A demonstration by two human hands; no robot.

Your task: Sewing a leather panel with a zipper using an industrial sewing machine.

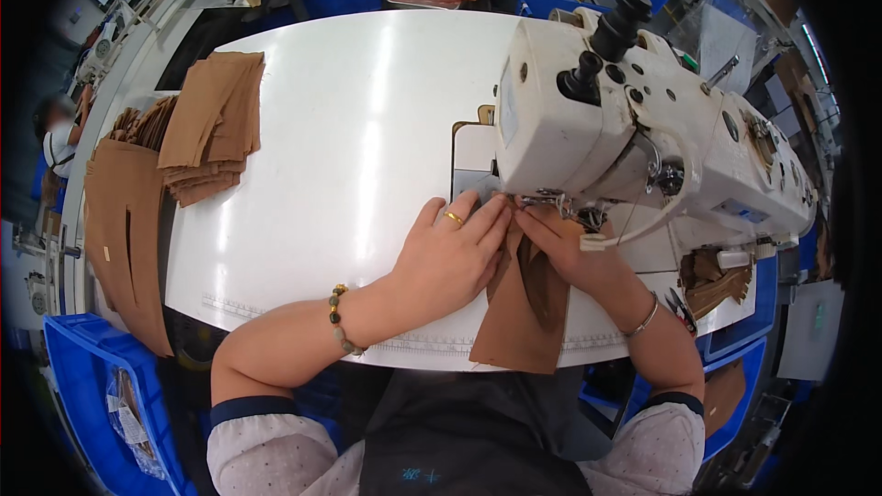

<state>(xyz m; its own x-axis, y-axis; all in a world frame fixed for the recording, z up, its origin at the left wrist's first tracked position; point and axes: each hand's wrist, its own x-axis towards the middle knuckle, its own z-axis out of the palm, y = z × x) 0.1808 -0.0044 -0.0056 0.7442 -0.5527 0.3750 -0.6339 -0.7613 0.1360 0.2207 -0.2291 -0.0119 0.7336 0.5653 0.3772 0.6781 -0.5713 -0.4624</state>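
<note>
A brown fabric piece (521,320) runs from beneath the sewing machine's needle area toward me, folded along its length, and its near end hangs over the table's front edge. My left hand (450,253), with a ring on one finger, grips its left side close to the presser foot; the thumb is hidden. From the other side my right hand (570,248) holds the cloth, fingertips almost meeting the left ones, partly covered by the machine. The white sewing machine (560,129) stands over both hands. The needle itself is hidden.
Stacked brown fabric pieces (216,119) lie at the table's left, beside a longer slit piece (129,230). Black-handled snips (680,310) and crumpled brown cloth (712,283) are at the right. A blue crate (101,340) stands lower left. Another person (60,138) is far left.
</note>
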